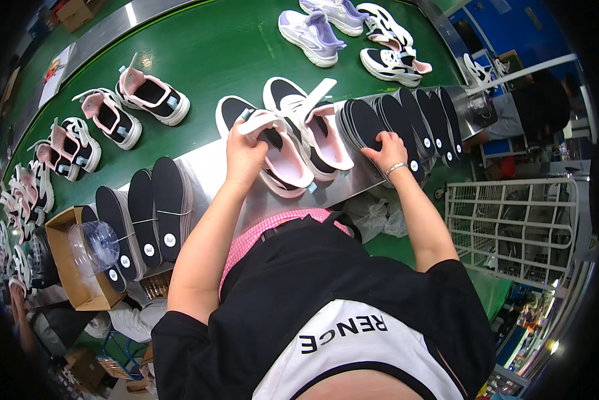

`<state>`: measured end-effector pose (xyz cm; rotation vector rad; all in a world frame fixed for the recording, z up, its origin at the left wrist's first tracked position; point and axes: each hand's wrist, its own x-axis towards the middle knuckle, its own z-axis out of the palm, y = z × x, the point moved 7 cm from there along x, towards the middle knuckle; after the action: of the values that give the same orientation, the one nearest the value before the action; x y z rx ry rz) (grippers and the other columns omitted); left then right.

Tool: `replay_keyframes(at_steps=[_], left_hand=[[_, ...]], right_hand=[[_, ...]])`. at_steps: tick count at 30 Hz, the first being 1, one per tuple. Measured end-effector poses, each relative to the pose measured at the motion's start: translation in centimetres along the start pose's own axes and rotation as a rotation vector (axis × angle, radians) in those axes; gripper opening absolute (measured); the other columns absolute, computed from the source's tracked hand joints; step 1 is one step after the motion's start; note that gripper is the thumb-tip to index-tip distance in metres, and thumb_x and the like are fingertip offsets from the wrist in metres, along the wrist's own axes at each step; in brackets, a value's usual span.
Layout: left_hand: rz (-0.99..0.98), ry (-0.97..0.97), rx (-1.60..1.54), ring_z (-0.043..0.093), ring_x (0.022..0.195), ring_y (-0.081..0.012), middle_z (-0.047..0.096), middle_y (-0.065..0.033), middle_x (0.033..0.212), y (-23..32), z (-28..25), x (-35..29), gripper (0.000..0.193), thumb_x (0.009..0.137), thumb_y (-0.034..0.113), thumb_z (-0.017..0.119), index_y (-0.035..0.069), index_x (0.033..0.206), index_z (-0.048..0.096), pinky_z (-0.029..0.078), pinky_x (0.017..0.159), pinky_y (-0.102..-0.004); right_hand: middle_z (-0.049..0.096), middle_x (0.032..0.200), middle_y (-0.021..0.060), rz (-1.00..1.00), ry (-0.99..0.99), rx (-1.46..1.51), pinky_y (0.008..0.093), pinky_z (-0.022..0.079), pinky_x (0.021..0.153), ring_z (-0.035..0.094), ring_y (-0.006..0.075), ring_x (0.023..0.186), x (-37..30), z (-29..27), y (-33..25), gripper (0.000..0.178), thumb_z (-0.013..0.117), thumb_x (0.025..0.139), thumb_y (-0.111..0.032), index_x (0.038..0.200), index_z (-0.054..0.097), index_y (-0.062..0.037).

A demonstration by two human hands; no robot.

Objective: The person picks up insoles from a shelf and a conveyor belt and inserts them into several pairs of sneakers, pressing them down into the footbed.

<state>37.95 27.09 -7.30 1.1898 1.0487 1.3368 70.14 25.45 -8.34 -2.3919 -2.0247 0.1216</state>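
Note:
A pair of black, white and pink sneakers lies in front of me, toes pointing away. My left hand (pixel 247 150) is closed on the raised tongue of the left sneaker (pixel 287 181), pulling its opening wide. The right sneaker (pixel 331 152) rests beside it, its white tongue standing up. On the right, my right hand (pixel 387 153) grips the near edge of a black insole (pixel 361 121) at the stack nearest the sneakers, thumb and fingers bent around it. How many layers the fingers hold is hidden.
More insole stacks (pixel 438 117) stand to the right, and tied stacks (pixel 171 207) to the left. A cardboard box (pixel 66 257) holds clear plastic. Several sneakers (pixel 154 100) line the green table (pixel 213 47); lilac-white shoes (pixel 309 37) lie at the back. A white wire rack (pixel 509 230) stands right.

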Motion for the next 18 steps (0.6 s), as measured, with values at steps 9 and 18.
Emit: replay_keyframes(at_steps=[9, 18], left_hand=[[-0.081, -0.034, 0.149, 0.052, 0.098, -0.0187, 0.055, -0.0101, 0.098, -2.7, -0.4, -0.1, 0.044, 0.058, -0.014, 0.037, -0.006, 0.101, 0.047, 0.038, 0.086, -0.0256], [-0.103, 0.066, 0.392, 0.048, 0.095, -0.0301, 0.05, -0.0191, 0.097, -3.6, 0.3, -0.8, 0.043, 0.058, 0.001, 0.05, -0.007, 0.1, 0.045, 0.038, 0.084, -0.0331]], right_hand=[[0.05, 0.082, 0.0096, -0.494, 0.204, 0.487, 0.0298, 0.044, 0.06, 0.053, 0.0236, 0.07, -3.2, -12.9, -8.6, 0.016, 0.065, 0.064, -0.017, 0.067, 0.056, -0.004], [0.05, 0.087, 0.0142, -0.822, -0.253, -0.195, 0.0346, 0.049, 0.058, 0.058, 0.0274, 0.069, -6.0, -2.3, -21.3, 0.01, 0.051, 0.069, -0.01, 0.071, 0.059, -0.0035]])
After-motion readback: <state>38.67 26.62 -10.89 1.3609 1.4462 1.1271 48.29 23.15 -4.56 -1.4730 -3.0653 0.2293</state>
